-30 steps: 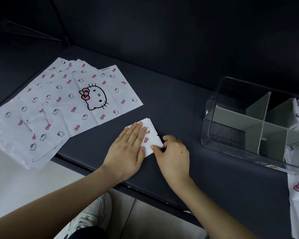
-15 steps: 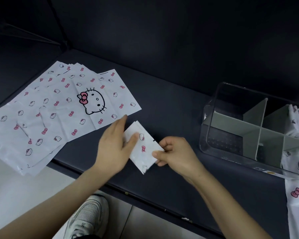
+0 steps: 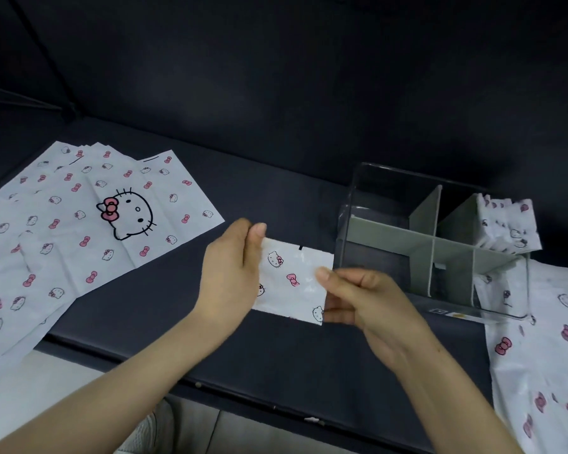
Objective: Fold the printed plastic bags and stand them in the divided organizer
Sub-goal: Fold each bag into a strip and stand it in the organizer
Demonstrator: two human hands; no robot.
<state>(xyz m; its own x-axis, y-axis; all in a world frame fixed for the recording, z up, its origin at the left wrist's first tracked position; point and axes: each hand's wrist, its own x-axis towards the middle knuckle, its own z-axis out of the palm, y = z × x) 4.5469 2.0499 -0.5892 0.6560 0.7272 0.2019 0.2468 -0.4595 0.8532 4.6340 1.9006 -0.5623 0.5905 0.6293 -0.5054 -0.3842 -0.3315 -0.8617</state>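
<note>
Both hands pinch the folded bag [image 3: 294, 283] between them: left hand [image 3: 230, 273] one end, right hand [image 3: 364, 301] the other, organizer [image 3: 440, 247] just beyond the right.

Organizer [image 3: 436, 244] right of bag stack [image 3: 79, 231]

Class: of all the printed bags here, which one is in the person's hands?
The small folded bag, pinched by left hand and right hand; the others lie flat or stand in the organizer.
</note>
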